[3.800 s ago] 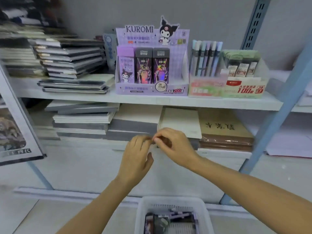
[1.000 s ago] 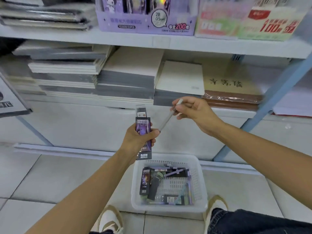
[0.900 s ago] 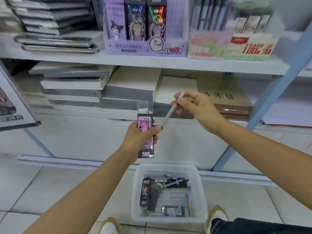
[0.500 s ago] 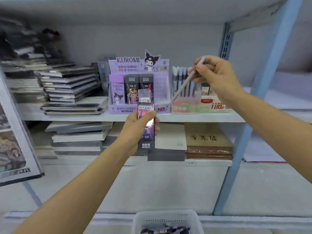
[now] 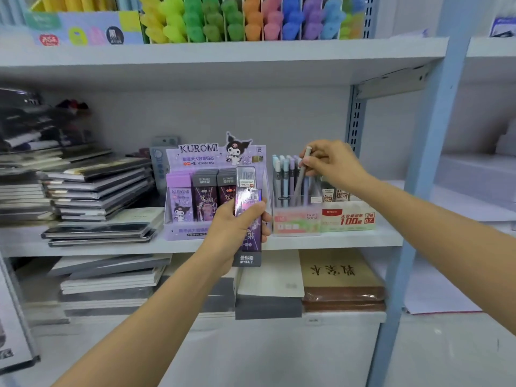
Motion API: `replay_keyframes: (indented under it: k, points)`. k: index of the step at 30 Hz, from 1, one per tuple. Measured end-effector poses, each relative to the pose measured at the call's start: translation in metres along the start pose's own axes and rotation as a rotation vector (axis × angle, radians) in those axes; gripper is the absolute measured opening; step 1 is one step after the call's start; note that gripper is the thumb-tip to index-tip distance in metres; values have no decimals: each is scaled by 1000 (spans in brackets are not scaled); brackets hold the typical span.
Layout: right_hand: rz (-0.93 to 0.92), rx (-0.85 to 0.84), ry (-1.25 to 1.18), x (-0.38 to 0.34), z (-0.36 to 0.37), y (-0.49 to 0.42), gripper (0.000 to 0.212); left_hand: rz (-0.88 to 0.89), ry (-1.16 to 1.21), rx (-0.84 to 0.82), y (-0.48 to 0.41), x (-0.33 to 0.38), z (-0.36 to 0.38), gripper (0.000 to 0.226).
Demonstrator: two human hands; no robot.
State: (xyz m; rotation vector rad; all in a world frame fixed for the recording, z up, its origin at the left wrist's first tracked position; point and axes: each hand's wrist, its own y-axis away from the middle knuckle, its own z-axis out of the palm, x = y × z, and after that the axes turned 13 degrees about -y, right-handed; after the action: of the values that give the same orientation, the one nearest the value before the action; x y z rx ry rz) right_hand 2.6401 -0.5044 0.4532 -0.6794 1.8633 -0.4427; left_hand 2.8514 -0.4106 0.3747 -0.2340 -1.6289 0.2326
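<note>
Two hands work at the middle shelf [image 5: 335,238] of a stationery rack. At far left, stacks of dark notebooks [image 5: 97,188] lie flat on that shelf, with more stacks on the shelf below. Next comes the lilac Kuromi display box [image 5: 192,227], holding upright packs in a row. In front of its right end, the left hand [image 5: 234,230] grips a purple lead-refill pack [image 5: 248,238], fingers wrapped round its middle. The pack stands upright in a clear sleeve, its printed label upside down, and its lower end hangs below the shelf edge. Just right of it sits a pale pen box [image 5: 296,219], with pastel pens [image 5: 282,177] standing in it. The right hand [image 5: 332,163] pinches a grey pen [image 5: 299,182] near its top between thumb and fingertips. The pen is tilted, its lower end down among the pens in that box. Touching the pen box on the right is a refill box [image 5: 349,217] with a red label. On the shelf below lies a brown book [image 5: 340,275] beside a grey pad. A blue upright post [image 5: 430,163] closes the bay at right.
</note>
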Motion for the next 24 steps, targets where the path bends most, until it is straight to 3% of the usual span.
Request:
replay_keyframes:
  k: [4,9,15,24]
  points:
    - [35,-90,39,4,0,-2,15,10,-15,-6,-5,0,2,21]
    - [33,-74,1,3,2,-4,25,9,-11,4,-8,-2,1,21]
    - [-28,-12,97,2,3,-13,17,8,-20,2,-7,-5,0,23]
    - [47,-6,88,7,10,-19,10,6,-1,-7,-8,-2,2,23]
